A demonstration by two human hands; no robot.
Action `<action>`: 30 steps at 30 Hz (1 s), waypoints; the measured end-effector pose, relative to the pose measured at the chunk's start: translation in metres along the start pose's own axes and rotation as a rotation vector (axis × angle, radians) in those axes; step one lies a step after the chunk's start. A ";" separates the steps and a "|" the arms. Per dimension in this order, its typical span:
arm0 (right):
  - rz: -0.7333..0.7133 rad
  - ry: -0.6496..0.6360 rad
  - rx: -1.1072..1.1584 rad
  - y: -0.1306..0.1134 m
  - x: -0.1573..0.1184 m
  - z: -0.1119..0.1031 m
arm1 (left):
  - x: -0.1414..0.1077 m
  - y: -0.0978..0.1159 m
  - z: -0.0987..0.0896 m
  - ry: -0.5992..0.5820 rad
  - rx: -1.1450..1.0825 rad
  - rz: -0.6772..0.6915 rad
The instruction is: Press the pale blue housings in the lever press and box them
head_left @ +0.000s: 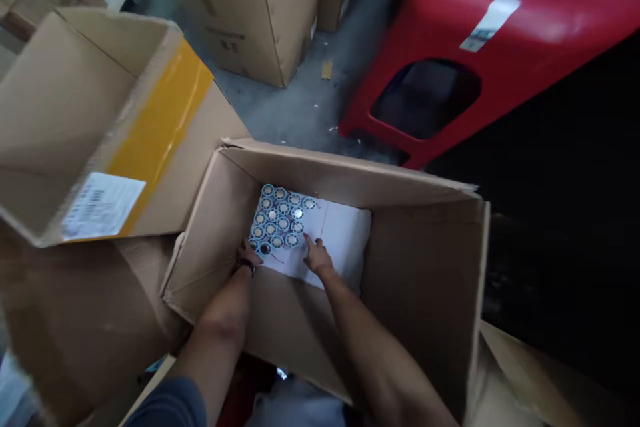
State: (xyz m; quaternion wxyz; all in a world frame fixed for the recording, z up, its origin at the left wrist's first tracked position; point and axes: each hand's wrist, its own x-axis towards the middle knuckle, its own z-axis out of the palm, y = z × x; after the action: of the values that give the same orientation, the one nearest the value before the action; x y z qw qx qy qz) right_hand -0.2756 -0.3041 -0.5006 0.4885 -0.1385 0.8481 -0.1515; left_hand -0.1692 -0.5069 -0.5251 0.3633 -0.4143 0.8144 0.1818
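Inside a deep cardboard box, several round blue-rimmed motor stators with pale metallic middles lie in close rows on a white sheet. My left hand, with a dark band at the wrist, is at the near left corner of the rows. Its fingers are closed round a stator at the edge, which they partly cover. Beside it sits a stator with a dark middle, a thin wire trailing from it. My right hand is over the sheet, right of the rows, fingers apart and holding nothing.
An open carton with yellow tape and a white label stands at the left. A tall closed carton is behind, on the grey floor. A red plastic stool stands at the upper right.
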 end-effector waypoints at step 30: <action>-0.021 0.146 -0.075 -0.032 0.101 0.074 | 0.030 0.018 0.095 0.255 -0.193 -0.018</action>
State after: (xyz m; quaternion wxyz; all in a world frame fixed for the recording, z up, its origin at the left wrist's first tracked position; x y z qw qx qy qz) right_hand -0.2575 -0.3812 -0.6030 0.4181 -0.1539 0.8851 -0.1346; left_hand -0.1535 -0.4564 -0.6112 0.2170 -0.4744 0.8290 0.2017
